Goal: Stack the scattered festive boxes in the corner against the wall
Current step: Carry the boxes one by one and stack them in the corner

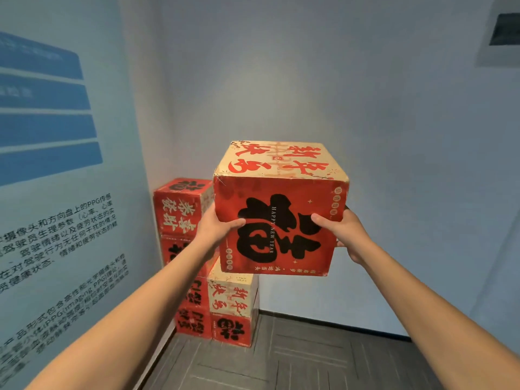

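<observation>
A red and cream cardboard cube printed with a large black character and the words HAPPY NEW YEAR [277,220] is held up in the middle of the frame, clear of the floor and of every other box, its cream top face tipped slightly toward the camera. The left hand [218,227] grips its lower left edge with the thumb curled across the red front face; the right hand [342,230] grips the right edge the same way, thumb on the front and fingers wrapped out of sight behind. Behind and left of the held box, in the corner where the walls meet, stands a stack of matching red festive boxes [183,209] — its top box reaches about the height of the left hand. Beside that stack, lower centre of the frame, a shorter pile [233,311] sits on the floor, a cream-faced box on top of a red one, directly beneath the held cube with a small gap between. All the boxes are closed, so their contents cannot be told. The dark grey patterned floor [323,358] spreads open across the lower right, running to the plain pale back wall [309,80]. A blue-and-white printed wall panel with Chinese text [56,164] fills the left side of the frame.
</observation>
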